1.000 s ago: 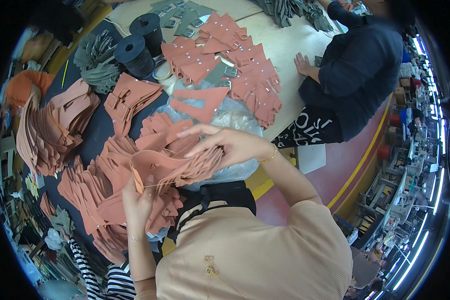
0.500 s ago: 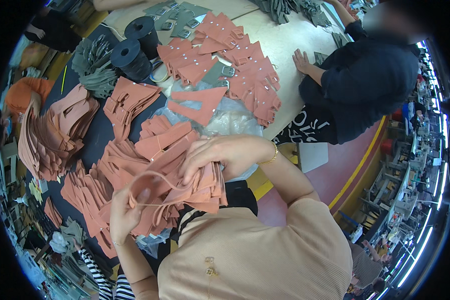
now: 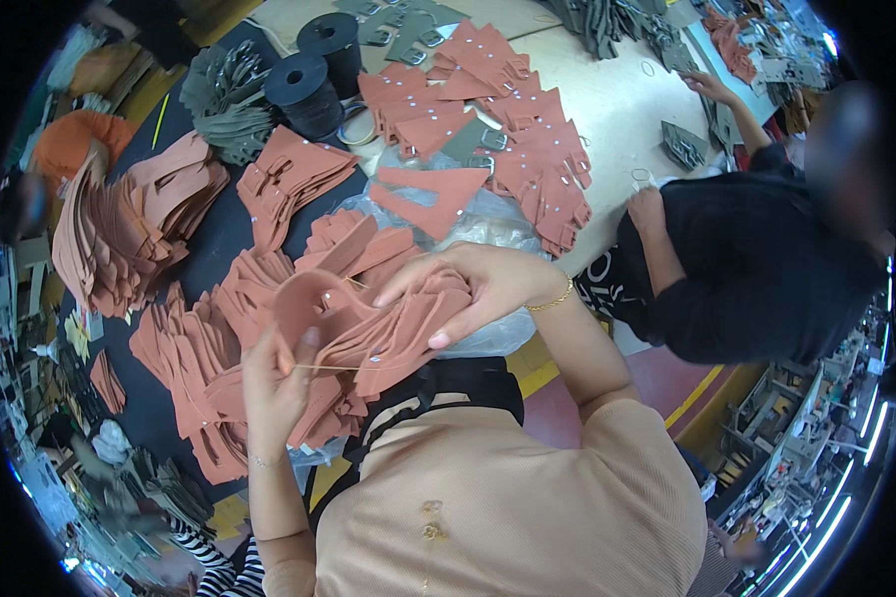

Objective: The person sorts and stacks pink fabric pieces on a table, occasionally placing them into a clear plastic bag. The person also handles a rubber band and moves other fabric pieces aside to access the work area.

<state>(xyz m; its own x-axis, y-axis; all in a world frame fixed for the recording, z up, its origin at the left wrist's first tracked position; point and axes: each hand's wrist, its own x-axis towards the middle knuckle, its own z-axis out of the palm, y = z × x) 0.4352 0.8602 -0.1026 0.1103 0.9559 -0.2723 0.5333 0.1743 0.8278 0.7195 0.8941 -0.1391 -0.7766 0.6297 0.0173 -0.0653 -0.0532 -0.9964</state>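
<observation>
Between my hands is a bundle of salmon-coloured cut pieces (image 3: 408, 323), like leather or suede, held above a heap of similar pieces. My right hand (image 3: 493, 284) wraps its right end, thumb in front and fingers over the top. My left hand (image 3: 277, 388) is closed at the other side, beside a piece that curls up in a loop (image 3: 304, 298). From the left fingers a thin tan band (image 3: 353, 369), like a rubber band, stretches across the bundle's lower front. How far it goes round behind is hidden.
Heaped salmon pieces (image 3: 184, 348) lie on the dark table, with a tall stack (image 3: 134, 234) at left. Beyond are two black spools (image 3: 304, 95), a plastic bag (image 3: 478, 234) and spread pieces with studs (image 3: 538, 139). A co-worker in black (image 3: 757, 259) stands at right.
My right thumb has come round to the bundle's front, and the bundle has turned so its pieces fan differently. The view has shifted. The co-worker's hand has lifted off the flat tabletop.
</observation>
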